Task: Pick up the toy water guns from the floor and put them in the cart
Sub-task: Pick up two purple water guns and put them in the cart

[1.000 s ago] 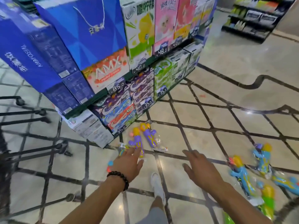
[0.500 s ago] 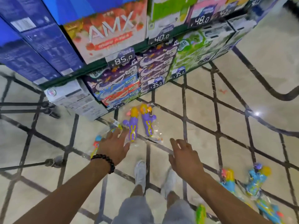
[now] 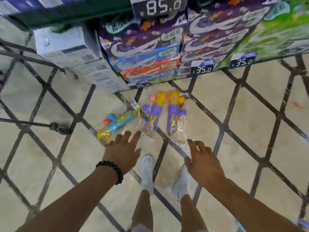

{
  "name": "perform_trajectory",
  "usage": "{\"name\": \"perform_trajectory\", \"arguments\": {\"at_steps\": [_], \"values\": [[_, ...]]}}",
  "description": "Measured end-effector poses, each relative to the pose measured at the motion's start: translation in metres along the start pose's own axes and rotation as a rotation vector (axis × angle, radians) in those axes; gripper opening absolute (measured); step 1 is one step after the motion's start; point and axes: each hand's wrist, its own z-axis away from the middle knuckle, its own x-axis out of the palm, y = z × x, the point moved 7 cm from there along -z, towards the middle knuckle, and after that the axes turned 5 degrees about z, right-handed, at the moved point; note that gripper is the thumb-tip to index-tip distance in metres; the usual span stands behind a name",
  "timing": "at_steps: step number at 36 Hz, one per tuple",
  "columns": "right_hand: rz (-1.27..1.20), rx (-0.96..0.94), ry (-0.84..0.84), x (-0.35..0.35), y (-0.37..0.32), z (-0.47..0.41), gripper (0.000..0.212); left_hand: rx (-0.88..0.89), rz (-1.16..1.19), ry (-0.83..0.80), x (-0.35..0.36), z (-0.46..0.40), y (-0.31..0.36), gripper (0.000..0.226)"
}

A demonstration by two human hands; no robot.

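Purple water guns (image 3: pixel 163 114) lie bagged just beyond both spread, empty hands — left hand (image 3: pixel 123 151), right hand (image 3: pixel 203 162).

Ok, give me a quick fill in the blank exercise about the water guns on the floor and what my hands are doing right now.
1. Two purple water guns lie side by side beside one ___ water gun.
2. The left hand wears a beaded ___ at the wrist.
3. Both hands, including the right hand, hold ___.
4. The price tag at the top reads ___.

Missing words: blue; bracelet; nothing; 85.0
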Motion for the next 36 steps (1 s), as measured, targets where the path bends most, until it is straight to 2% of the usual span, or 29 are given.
{"name": "perform_trajectory", "arguments": {"at_steps": [3,9,19,29,36], "values": [[0.018,-0.008,-0.019,0.042,0.014,-0.058,0.063,-0.092,0.052,-0.038,0.057,-0.036,-0.011,0.068],[-0.029,0.051,-0.036,0.140,0.040,-0.166,0.061,-0.128,0.099,-0.109,0.183,-0.118,-0.024,0.067],[-0.165,0.092,0.014,0.274,0.056,-0.314,0.068,-0.200,0.147,-0.142,0.355,-0.224,-0.044,0.068],[-0.298,0.104,0.204,0.327,0.049,-0.410,0.083,-0.251,0.185,-0.008,0.432,-0.302,-0.058,0.075],[-0.397,0.125,0.239,0.352,0.043,-0.443,0.108,-0.276,0.204,0.028,0.458,-0.333,-0.061,0.105]]}}
